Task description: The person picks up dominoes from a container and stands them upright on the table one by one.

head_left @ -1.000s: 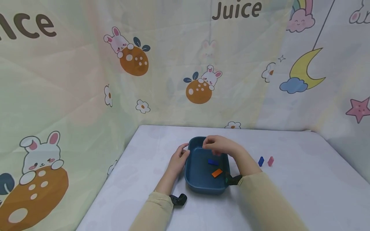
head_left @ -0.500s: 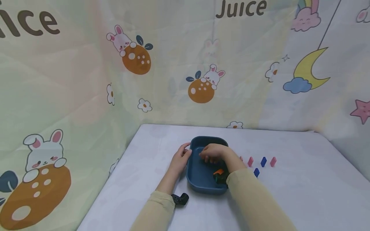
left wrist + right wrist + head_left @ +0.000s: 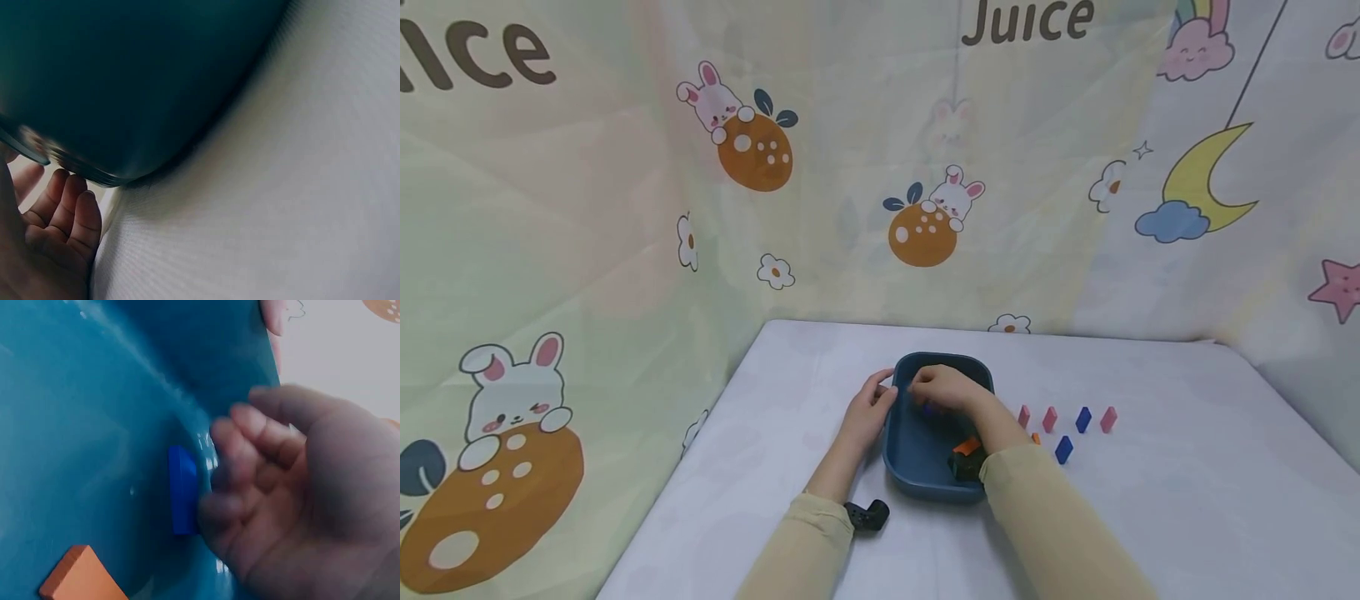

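A dark blue-green plastic bin [image 3: 917, 487] stands on the table. My left hand [image 3: 865, 412] holds its left rim; in the left wrist view the left hand's fingers [image 3: 62, 212] lie against the outer wall. Over the bin's far left part is my right hand [image 3: 946, 388], its fingers loosely curled with nothing seen between them. A small blue block [image 3: 183, 490] stands on edge inside the bin, right beside those fingers; whether they touch is unclear. An orange block [image 3: 81, 578] also sits in the bin, partly hidden by the wrist camera in the head view.
On the white table [image 3: 1187, 500], right of the bin, several small blocks stand upright: a pink block [image 3: 1108, 419], a blue block [image 3: 1063, 450] and others. An orange block [image 3: 1036, 438] there is mostly hidden by my right sleeve. A printed cloth [image 3: 835, 167] hangs behind.
My right hand has gone down into the bin, then risen slightly leftward. The blue block, which lay flat near the middle, now stands farther left and back. The left hand stays on the rim.
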A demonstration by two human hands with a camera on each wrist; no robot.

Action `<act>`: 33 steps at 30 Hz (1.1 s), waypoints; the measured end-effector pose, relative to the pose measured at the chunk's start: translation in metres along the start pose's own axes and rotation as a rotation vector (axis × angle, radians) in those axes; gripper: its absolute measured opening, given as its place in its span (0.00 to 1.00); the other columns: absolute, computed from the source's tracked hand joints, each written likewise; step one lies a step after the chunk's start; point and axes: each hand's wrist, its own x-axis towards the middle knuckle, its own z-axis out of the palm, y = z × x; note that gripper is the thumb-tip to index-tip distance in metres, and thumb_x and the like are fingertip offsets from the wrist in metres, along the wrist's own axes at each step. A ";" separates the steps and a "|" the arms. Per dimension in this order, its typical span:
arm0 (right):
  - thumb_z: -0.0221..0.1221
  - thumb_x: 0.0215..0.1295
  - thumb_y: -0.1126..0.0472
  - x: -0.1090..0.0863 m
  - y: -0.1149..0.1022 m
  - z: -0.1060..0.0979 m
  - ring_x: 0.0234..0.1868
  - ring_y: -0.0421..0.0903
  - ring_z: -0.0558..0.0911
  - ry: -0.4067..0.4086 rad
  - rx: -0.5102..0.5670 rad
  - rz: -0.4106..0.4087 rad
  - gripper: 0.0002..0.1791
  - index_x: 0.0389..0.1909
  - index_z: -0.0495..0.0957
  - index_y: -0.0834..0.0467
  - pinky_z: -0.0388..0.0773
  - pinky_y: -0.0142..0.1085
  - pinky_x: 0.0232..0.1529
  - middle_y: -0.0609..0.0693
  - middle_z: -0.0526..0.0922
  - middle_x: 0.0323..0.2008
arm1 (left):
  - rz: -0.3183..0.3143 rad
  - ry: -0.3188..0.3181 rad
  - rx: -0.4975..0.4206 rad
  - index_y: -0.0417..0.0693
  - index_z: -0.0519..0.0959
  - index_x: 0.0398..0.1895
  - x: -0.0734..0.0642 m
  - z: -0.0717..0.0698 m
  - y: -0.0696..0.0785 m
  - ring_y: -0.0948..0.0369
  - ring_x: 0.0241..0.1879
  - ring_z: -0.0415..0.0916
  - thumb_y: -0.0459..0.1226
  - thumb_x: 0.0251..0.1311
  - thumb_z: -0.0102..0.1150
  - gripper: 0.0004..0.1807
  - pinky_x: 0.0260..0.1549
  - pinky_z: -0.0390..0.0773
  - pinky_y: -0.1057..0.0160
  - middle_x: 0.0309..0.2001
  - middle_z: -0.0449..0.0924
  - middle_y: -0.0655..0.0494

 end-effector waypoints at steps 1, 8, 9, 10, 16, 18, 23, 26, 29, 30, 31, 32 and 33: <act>0.56 0.69 0.52 0.000 0.001 0.000 0.29 0.47 0.76 0.025 -0.010 0.009 0.10 0.38 0.80 0.55 0.73 0.36 0.31 0.50 0.79 0.31 | 0.001 0.001 0.000 0.71 0.68 0.68 0.000 0.000 0.000 0.57 0.39 0.74 0.55 0.70 0.49 0.24 0.37 0.74 0.62 0.45 0.77 0.55; 0.62 0.64 0.54 -0.004 0.006 -0.001 0.27 0.46 0.75 0.070 -0.078 0.081 0.09 0.38 0.79 0.55 0.72 0.35 0.28 0.50 0.77 0.29 | 0.006 0.010 -0.007 0.71 0.69 0.67 0.000 0.001 -0.001 0.58 0.38 0.74 0.53 0.70 0.49 0.23 0.37 0.75 0.62 0.45 0.78 0.55; 0.61 0.64 0.54 -0.005 0.006 -0.001 0.26 0.45 0.74 0.078 -0.070 0.083 0.09 0.38 0.80 0.56 0.72 0.34 0.27 0.50 0.77 0.28 | 0.008 0.011 -0.006 0.71 0.69 0.67 0.000 0.001 -0.001 0.58 0.37 0.75 0.53 0.70 0.49 0.22 0.37 0.75 0.62 0.45 0.78 0.55; 0.61 0.65 0.54 -0.005 0.007 -0.002 0.25 0.45 0.74 0.092 -0.060 0.087 0.09 0.38 0.80 0.56 0.72 0.34 0.27 0.51 0.77 0.28 | 0.010 0.013 -0.006 0.70 0.69 0.67 0.000 0.001 -0.001 0.58 0.37 0.75 0.53 0.70 0.49 0.22 0.36 0.75 0.62 0.44 0.78 0.55; 0.55 0.68 0.55 -0.007 0.007 -0.003 0.25 0.45 0.76 0.175 -0.023 0.141 0.12 0.40 0.81 0.59 0.75 0.35 0.27 0.52 0.79 0.31 | 0.023 0.016 -0.004 0.70 0.70 0.67 0.000 0.001 0.000 0.58 0.37 0.74 0.53 0.70 0.50 0.23 0.36 0.74 0.62 0.44 0.78 0.55; 0.54 0.70 0.55 -0.007 0.007 -0.003 0.26 0.46 0.78 0.143 0.001 0.145 0.13 0.41 0.80 0.60 0.78 0.36 0.29 0.53 0.80 0.32 | 0.024 0.015 -0.003 0.70 0.70 0.67 0.000 0.001 0.000 0.59 0.37 0.74 0.53 0.70 0.49 0.23 0.37 0.74 0.62 0.45 0.78 0.55; 0.57 0.70 0.56 -0.004 0.010 -0.001 0.30 0.47 0.80 0.065 0.077 0.089 0.10 0.42 0.80 0.58 0.82 0.37 0.34 0.54 0.80 0.35 | 0.030 0.009 -0.001 0.68 0.69 0.68 0.000 0.001 0.000 0.59 0.37 0.74 0.53 0.71 0.48 0.23 0.36 0.74 0.62 0.45 0.78 0.55; 0.61 0.67 0.58 -0.004 0.011 0.000 0.29 0.47 0.79 0.049 0.046 0.065 0.08 0.43 0.80 0.56 0.80 0.36 0.33 0.53 0.80 0.34 | 0.026 0.005 0.000 0.68 0.69 0.68 0.000 0.001 0.001 0.59 0.37 0.74 0.53 0.71 0.48 0.23 0.36 0.74 0.62 0.45 0.79 0.55; 0.63 0.65 0.59 -0.004 0.010 0.001 0.27 0.47 0.78 0.006 0.001 0.054 0.09 0.45 0.80 0.56 0.78 0.35 0.31 0.52 0.80 0.33 | 0.022 0.003 -0.001 0.68 0.69 0.68 -0.001 0.000 0.001 0.59 0.37 0.74 0.52 0.72 0.48 0.23 0.37 0.74 0.62 0.45 0.79 0.55; 0.64 0.64 0.59 -0.004 0.010 0.001 0.27 0.47 0.77 -0.009 -0.010 0.053 0.10 0.45 0.81 0.56 0.78 0.35 0.30 0.51 0.80 0.33 | 0.022 0.002 0.000 0.68 0.69 0.68 -0.001 0.000 0.001 0.59 0.37 0.75 0.52 0.72 0.48 0.23 0.37 0.74 0.62 0.46 0.79 0.54; 0.64 0.63 0.59 -0.005 0.009 0.002 0.27 0.46 0.77 -0.019 -0.019 0.051 0.10 0.45 0.81 0.56 0.77 0.35 0.30 0.51 0.80 0.32 | 0.022 0.001 0.000 0.67 0.69 0.68 -0.001 0.000 0.002 0.58 0.38 0.75 0.52 0.72 0.48 0.23 0.37 0.74 0.62 0.46 0.79 0.54; 0.65 0.63 0.59 -0.005 0.008 0.002 0.26 0.46 0.77 -0.027 -0.023 0.054 0.10 0.44 0.81 0.56 0.77 0.35 0.29 0.51 0.80 0.32 | 0.021 0.001 0.000 0.67 0.69 0.68 -0.001 0.000 0.002 0.58 0.38 0.75 0.52 0.72 0.48 0.23 0.37 0.74 0.62 0.46 0.79 0.54; 0.66 0.62 0.59 -0.005 0.008 0.002 0.26 0.46 0.77 -0.035 -0.028 0.056 0.10 0.44 0.81 0.56 0.77 0.35 0.29 0.51 0.80 0.31 | 0.019 0.002 -0.001 0.67 0.69 0.68 -0.001 0.000 0.001 0.59 0.38 0.75 0.53 0.72 0.48 0.23 0.38 0.74 0.62 0.46 0.79 0.54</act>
